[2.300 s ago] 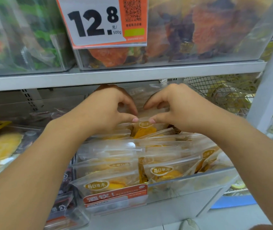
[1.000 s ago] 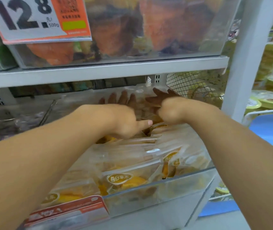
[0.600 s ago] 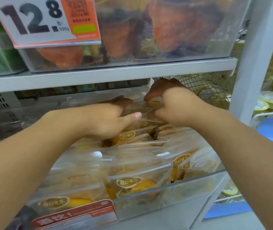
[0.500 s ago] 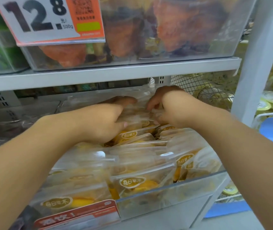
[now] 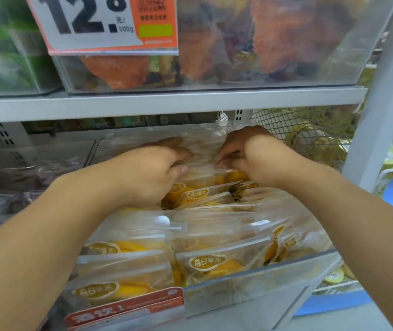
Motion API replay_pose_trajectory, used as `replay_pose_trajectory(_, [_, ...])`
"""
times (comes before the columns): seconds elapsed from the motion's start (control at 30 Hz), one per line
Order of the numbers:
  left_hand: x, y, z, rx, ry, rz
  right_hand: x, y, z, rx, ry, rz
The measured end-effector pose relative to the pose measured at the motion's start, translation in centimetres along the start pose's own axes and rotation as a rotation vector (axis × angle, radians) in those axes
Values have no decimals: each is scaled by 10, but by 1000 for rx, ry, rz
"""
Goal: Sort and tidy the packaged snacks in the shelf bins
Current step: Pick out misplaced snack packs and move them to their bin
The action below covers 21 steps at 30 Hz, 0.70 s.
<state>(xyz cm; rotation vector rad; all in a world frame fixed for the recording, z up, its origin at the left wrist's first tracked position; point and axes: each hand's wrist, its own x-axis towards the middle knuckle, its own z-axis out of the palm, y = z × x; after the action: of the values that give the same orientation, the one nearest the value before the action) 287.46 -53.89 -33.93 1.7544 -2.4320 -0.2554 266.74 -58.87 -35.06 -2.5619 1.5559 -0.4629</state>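
Below the grey shelf (image 5: 166, 103), a clear bin (image 5: 250, 278) holds rows of mango snack packs (image 5: 208, 262), and at twelve o'clock the left hand (image 5: 150, 173) and right hand (image 5: 250, 154) both pinch the rearmost pack (image 5: 202, 149).

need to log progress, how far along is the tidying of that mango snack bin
Done: the front rows of mango packets stand upright, labels forward, behind the clear bin wall. In hand: the left hand and right hand each have a grip on the rearmost packets. Left: the middle packets lean unevenly.
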Motion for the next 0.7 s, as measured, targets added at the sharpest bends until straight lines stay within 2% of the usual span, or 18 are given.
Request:
replay_pose_trajectory(0.1, [4, 5, 3, -98, 136, 52, -1, -5, 0, 257, 72, 3])
replay_pose_trajectory(0.17, [9, 7, 5, -155, 292, 79, -3, -7, 0, 312, 57, 25])
replay_pose_trajectory(0.23, [13, 6, 6, -112, 337, 65, -7, -8, -6, 294, 6, 48])
replay_pose_trajectory(0.37, [17, 2, 3, -3, 289, 13, -14, 1, -23, 14, -142, 200])
replay_pose_trajectory(0.5, [12, -5, 0, 75, 236, 17, -7, 7, -31, -78, -71, 433])
replay_pose_trajectory(0.6, [6, -5, 0, 121, 247, 35, -10, 11, -28, -186, -35, 422])
replay_pose_trajectory(0.7, [10, -3, -3, 88, 196, -35, -13, 11, -19, -224, -46, 397])
